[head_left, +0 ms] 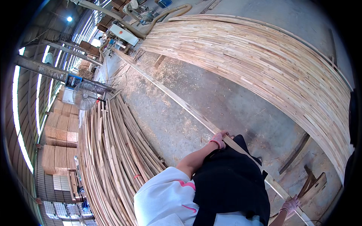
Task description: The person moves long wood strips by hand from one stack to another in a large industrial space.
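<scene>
A long, narrow wooden strip [181, 101] runs diagonally past the front of my body, from the machine area at the far left to the lower right edge. My left hand [218, 139], in a pinkish glove, is closed around the strip just ahead of my dark apron. Further back along the same strip, at the lower right, my gloved right hand [290, 204] grips it near its rear part. Part of the strip passes behind the dark cloth of the apron [230, 177].
A wide layer of wooden strips [264, 56] lies at the right. Loose long strips [113, 150] are piled at my left, near a standing fan [85, 96]. Far ahead stands a machine with a pale cabinet [124, 34] and hose. Sawdust and shavings cover parts of the concrete floor [158, 109].
</scene>
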A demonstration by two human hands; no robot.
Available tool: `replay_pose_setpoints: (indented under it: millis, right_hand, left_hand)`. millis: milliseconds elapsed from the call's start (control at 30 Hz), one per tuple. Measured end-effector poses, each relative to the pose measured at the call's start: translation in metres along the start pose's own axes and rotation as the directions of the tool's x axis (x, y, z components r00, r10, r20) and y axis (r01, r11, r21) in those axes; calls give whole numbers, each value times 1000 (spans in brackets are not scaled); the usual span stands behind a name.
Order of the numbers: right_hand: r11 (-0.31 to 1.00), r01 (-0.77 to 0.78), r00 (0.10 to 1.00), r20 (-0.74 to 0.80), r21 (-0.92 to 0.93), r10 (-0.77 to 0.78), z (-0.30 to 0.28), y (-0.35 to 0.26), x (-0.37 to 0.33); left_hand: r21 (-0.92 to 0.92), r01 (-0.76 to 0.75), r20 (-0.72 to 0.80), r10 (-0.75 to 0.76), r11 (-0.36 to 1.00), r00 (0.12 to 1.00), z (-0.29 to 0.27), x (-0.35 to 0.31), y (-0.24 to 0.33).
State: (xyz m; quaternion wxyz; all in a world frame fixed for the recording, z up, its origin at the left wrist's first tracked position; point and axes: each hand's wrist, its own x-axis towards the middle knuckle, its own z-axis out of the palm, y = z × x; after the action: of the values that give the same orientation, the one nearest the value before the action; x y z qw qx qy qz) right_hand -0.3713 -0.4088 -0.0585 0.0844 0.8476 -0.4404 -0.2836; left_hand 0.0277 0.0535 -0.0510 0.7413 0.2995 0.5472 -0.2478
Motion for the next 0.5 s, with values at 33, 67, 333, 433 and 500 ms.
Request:
replay_pose_setpoints:
  millis: [33,67,333,433,500]
  right_hand:
    - [1000,27,999,19,16,-27,6,0,1]
    - [998,53,998,39,34,-55,12,-1,2]
    - [675,124,946,118,728,-301,28,-11,39]
    - [588,215,857,138,780,-496,5,-20,56]
    - [619,275,769,218,736,-601,-54,-58,42]
  left_hand:
    - [23,19,-30,-18,1000,999,3,-4,2]
    - [46,38,-60,-35,998,998,6,-8,6]
    - [103,-211,-149,225,972,963,51,-55,44]
    - [42,-253,-62,255,967,965,37,-58,65]
    - [56,-259,103,253,964,962,-12,-9,86]
